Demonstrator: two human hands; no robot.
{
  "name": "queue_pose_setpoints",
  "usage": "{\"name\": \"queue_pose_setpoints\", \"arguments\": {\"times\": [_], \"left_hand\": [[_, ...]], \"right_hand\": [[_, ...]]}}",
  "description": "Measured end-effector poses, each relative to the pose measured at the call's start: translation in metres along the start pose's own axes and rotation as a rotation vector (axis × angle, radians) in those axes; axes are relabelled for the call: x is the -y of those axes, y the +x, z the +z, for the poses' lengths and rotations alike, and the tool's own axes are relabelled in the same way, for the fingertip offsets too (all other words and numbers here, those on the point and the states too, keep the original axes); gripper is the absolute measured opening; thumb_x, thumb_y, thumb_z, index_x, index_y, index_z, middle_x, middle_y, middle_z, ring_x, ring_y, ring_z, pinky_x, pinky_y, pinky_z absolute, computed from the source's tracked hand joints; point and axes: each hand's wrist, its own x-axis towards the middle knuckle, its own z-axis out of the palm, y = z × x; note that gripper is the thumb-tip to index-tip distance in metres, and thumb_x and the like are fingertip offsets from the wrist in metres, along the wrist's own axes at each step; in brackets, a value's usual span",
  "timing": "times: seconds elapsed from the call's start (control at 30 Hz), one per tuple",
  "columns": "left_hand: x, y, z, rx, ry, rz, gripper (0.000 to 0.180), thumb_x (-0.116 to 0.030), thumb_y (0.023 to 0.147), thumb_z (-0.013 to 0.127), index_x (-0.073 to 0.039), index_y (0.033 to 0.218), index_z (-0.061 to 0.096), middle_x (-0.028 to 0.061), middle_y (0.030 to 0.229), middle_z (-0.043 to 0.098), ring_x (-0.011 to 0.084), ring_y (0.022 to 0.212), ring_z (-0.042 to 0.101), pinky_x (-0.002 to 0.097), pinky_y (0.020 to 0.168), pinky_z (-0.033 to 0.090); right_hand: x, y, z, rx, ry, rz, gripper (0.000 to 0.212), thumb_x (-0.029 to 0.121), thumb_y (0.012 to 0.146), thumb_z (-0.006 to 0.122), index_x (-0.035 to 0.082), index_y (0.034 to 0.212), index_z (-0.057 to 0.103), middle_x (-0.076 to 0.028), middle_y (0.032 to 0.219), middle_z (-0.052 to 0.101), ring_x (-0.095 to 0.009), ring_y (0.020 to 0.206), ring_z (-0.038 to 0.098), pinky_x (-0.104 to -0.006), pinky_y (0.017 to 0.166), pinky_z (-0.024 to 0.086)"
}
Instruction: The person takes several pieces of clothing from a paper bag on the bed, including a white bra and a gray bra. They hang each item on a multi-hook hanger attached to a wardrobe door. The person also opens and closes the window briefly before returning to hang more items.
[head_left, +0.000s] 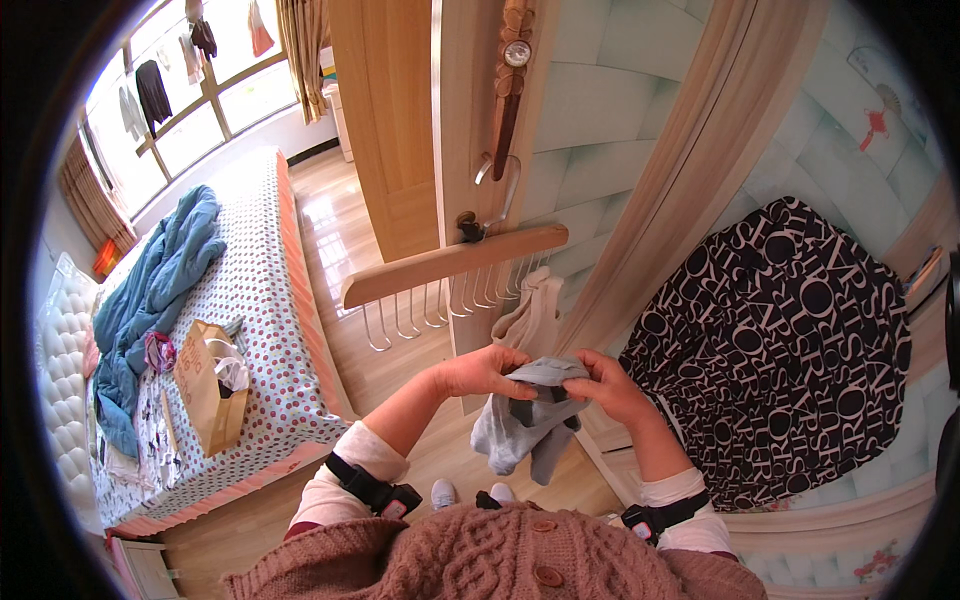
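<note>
Between my hands hangs a small light grey-blue garment [508, 432], bunched at the top with its lower parts dangling; a dark patch shows in its folds. My left hand [487, 371] pinches its upper left edge, and my right hand [612, 387] grips the upper right edge. Just beyond them a wooden hanger [455, 265] with a row of metal hooks hangs from the door handle [468, 226]. A beige cloth piece [530, 315], perhaps a sock, dangles at the right end of this hanger, close behind the garment.
To the left stands a bed [265, 300] with a dotted cover, a blue quilt [165, 290] and a brown paper bag [205, 400]. A large black cloth with white lettering [780, 350] covers something at the right. Clothes hang by the window [153, 92].
</note>
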Motion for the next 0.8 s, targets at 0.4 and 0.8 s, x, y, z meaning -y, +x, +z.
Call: {"name": "queue_pose_setpoints", "arguments": {"times": [0.4,0.8], "left_hand": [[0.042,0.007,0.032,-0.105,-0.194,0.046,0.080,-0.042,0.072,0.071,-0.006,0.130,0.029,0.0063,0.126,0.041,0.0174,0.115,0.038,0.0342,0.100,0.029],[0.033,0.001,0.062,-0.649,0.446,0.519,0.043,-0.018,0.074,0.070,-0.003,0.108,0.048,0.0111,0.109,0.052,0.0240,0.096,0.055,0.0340,0.079,0.045]], "right_hand": [[0.002,0.001,0.024,0.047,0.480,-0.141,0.021,0.013,0.088,0.051,0.001,0.105,0.049,-0.008,0.085,0.057,-0.016,0.078,0.055,-0.0298,0.074,0.045],[0.005,-0.001,0.022,0.025,0.312,-0.136,0.041,0.007,0.090,0.047,0.006,0.129,0.035,-0.011,0.125,0.047,-0.021,0.111,0.049,-0.0348,0.091,0.042]]}}
